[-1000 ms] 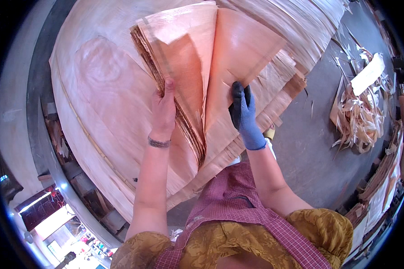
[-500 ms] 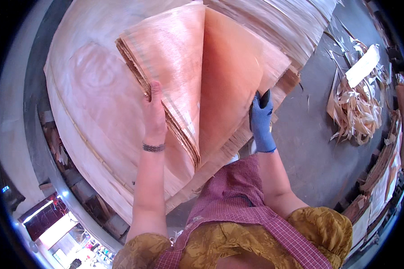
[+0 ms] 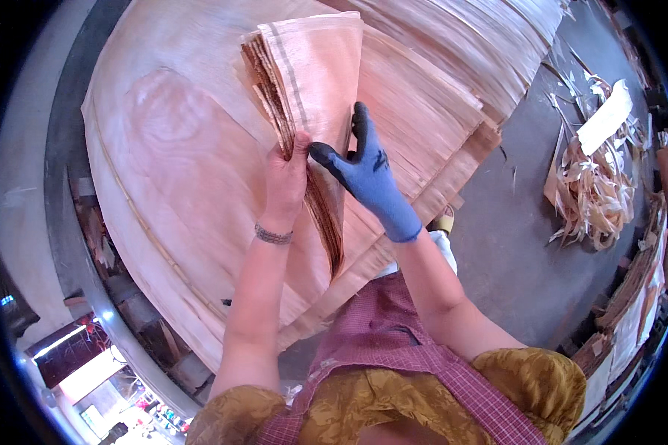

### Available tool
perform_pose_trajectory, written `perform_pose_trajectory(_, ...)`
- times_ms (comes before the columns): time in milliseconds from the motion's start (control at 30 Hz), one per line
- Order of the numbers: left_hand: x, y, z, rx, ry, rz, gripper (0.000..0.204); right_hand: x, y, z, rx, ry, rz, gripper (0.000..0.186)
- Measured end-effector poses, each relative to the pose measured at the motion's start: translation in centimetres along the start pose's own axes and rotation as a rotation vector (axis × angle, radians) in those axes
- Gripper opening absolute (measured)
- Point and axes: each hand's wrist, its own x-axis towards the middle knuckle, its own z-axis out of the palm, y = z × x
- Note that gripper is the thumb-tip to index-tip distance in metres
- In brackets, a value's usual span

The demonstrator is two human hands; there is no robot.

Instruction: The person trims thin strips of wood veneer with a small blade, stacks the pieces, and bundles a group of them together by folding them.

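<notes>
A folded bundle of thin wood veneer sheets (image 3: 323, 70) stands on end before me, narrowing toward its lower tip. Its layered brown edges show on the left side, and a grey stripe runs down its front. My bare left hand (image 3: 283, 185), with a bracelet at the wrist, is closed on that layered edge, thumb in front. My right hand (image 3: 375, 182), in a blue glove with black fingertips, lies against the bundle's right side. Its thumb and fingers are spread wide, the thumb reaching beside my left thumb. Beneath is a broad pile of pale veneer sheets (image 3: 178, 163).
Veneer scraps (image 3: 590, 196) lie heaped on the grey floor (image 3: 519, 230) to the right, topped by a white piece. Stacked wood (image 3: 623, 297) lines the far right. The pile's edge (image 3: 423, 200) runs close to my legs. More wood pieces (image 3: 145, 315) lie at the left.
The wide right flap of the bundle has been folded over, making the bundle narrower. My right hand has moved left, close to my left hand, which has shifted slightly right.
</notes>
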Motion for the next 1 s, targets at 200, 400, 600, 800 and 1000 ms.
perform_pose_trajectory(200,-0.3,-0.5,-0.9,-0.113,-0.074,0.073,0.027,1.5,1.4,0.4,0.287,-0.061,0.034,0.083)
perform_pose_trajectory(400,0.2,-0.1,-0.8,0.003,-0.041,-0.002,0.026,0.4,1.4,-2.0,0.648,0.011,0.157,0.067)
perform_pose_trajectory(600,0.0,0.9,-0.2,-0.106,0.001,-0.113,0.030,-4.6,-3.9,-3.6,-0.286,0.286,-0.542,0.061)
perform_pose_trajectory(800,0.7,-0.7,-0.4,-0.277,-0.080,-0.028,0.040,1.8,0.4,0.7,0.110,-0.004,-0.014,0.080)
perform_pose_trajectory(1000,0.8,-0.8,-0.3,-0.322,-0.039,-0.049,0.038,1.9,1.2,0.2,0.343,-0.073,0.085,0.072)
